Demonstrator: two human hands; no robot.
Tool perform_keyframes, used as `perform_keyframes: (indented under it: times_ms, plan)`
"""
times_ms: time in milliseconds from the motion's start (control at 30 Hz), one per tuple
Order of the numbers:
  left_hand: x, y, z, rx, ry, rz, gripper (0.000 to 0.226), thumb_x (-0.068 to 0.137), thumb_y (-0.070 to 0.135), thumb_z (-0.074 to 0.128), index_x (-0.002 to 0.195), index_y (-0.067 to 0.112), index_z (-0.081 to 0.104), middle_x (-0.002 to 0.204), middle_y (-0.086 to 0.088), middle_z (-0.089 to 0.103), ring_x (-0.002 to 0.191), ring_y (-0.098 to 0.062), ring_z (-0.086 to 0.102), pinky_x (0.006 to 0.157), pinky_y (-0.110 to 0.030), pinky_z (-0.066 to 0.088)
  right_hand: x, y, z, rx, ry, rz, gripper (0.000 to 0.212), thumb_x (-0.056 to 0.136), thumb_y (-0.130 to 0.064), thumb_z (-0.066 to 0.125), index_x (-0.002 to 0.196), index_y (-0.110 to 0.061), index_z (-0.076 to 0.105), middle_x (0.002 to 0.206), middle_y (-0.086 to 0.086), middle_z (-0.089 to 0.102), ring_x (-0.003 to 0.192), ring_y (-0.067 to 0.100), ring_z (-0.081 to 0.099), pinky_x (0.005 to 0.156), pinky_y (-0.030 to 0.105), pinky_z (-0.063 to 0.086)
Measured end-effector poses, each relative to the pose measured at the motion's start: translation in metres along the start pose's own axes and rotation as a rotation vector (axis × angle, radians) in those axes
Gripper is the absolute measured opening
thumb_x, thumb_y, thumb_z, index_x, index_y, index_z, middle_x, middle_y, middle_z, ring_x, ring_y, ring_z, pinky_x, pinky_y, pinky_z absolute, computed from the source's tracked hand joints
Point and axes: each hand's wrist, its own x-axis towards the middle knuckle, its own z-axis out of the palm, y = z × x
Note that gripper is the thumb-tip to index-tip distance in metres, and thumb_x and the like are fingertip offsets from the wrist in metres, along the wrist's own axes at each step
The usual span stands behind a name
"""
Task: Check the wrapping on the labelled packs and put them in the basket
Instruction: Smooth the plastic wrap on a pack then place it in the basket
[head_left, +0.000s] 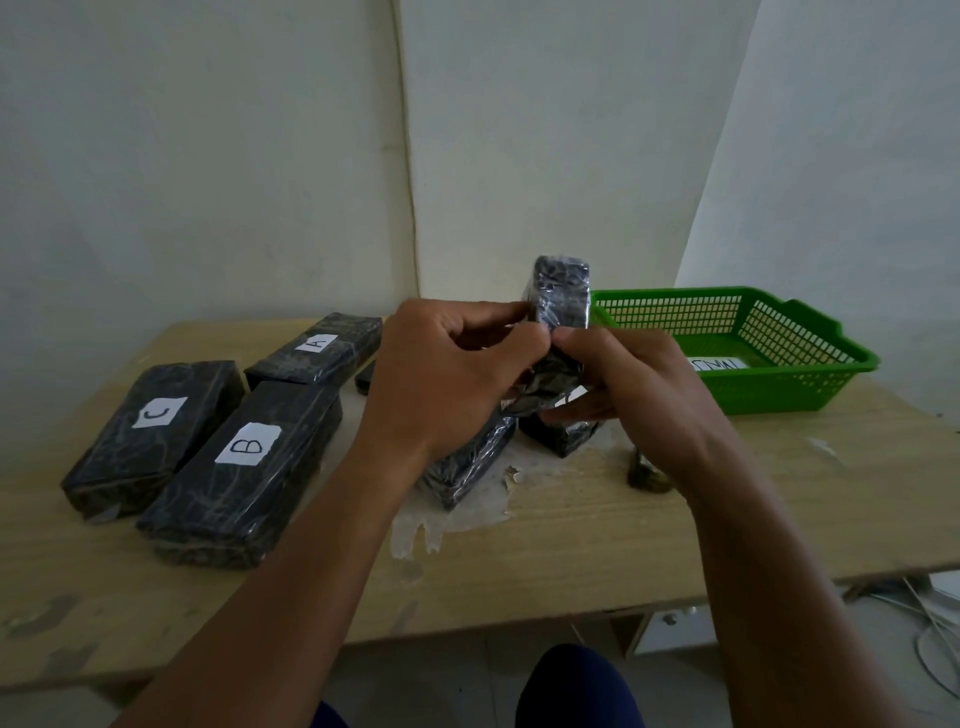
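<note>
A black pack in clear film (562, 296) stands tilted upright above the table's middle. My left hand (441, 379) pinches its left edge and my right hand (623, 384) grips its lower part; its label is hidden. Packs marked C (156, 431), B (244, 467) and A (317, 348) lie on the left of the table. Below my hands lie two more wrapped packs, one (467, 462) partly under my left wrist and one (563, 434) under my right hand. The green basket (810, 364) sits at the back right, holding only a white paper slip (719, 365).
The wooden table (571, 530) has a patch of peeled film and glue near its middle. A small dark lump (644, 475) lies by my right wrist. White walls stand close behind. Cables lie on the floor at the lower right.
</note>
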Motion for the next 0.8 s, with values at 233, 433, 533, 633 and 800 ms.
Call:
perform_keyframes:
  times_ms: [233,433,533,633,800]
  plan:
    - [0.003,-0.002,-0.004,0.047,-0.012,0.043,0.030,0.087,0.028,0.062,0.063,0.036,0.079,0.063,0.002,0.075,0.066,-0.027,0.076,0.064,-0.051,0.065,0.000,0.006,0.001,-0.551,0.122,-0.018,0.095,0.069,-0.102,0.038,0.131,-0.036,0.068,0.121,-0.014,0.067,0.113,0.009,0.064,0.094,0.040,0.053]
    - [0.011,-0.010,-0.011,0.035,-0.052,-0.077,0.048,0.090,0.025,0.049,0.078,-0.021,0.054,0.067,-0.037,0.047,0.061,-0.030,0.049,0.049,-0.027,0.046,0.003,0.011,-0.001,-0.173,0.155,-0.051,0.064,0.070,-0.073,0.066,0.108,-0.021,0.064,0.110,-0.004,0.074,0.106,0.015,0.072,0.087,0.035,0.060]
    - [0.005,-0.015,-0.015,-0.053,-0.117,-0.146,0.041,0.105,0.019,0.049,0.089,-0.012,0.070,0.069,-0.023,0.062,0.061,-0.018,0.060,0.050,-0.013,0.046,0.002,0.009,0.000,-0.064,0.086,-0.045,0.045,0.079,-0.055,0.070,0.112,-0.025,0.071,0.098,0.000,0.079,0.090,0.014,0.079,0.078,0.039,0.067]
    - [0.011,-0.014,-0.010,-0.133,-0.065,-0.187,0.024,0.101,0.032,0.064,0.103,0.017,0.082,0.086,0.001,0.080,0.078,-0.007,0.076,0.066,-0.020,0.060,0.002,0.013,0.002,-0.014,0.166,-0.056,0.033,0.089,-0.046,0.074,0.114,-0.025,0.074,0.101,0.001,0.079,0.092,0.017,0.079,0.082,0.048,0.067]
    - [0.009,-0.026,-0.010,-0.099,-0.076,-0.108,0.045,0.079,0.044,0.076,0.117,0.021,0.078,0.108,0.005,0.082,0.105,-0.012,0.077,0.101,-0.042,0.059,0.003,0.012,0.001,0.096,0.164,-0.039,0.029,0.089,-0.039,0.076,0.109,-0.018,0.073,0.103,0.001,0.079,0.096,0.017,0.078,0.085,0.040,0.066]
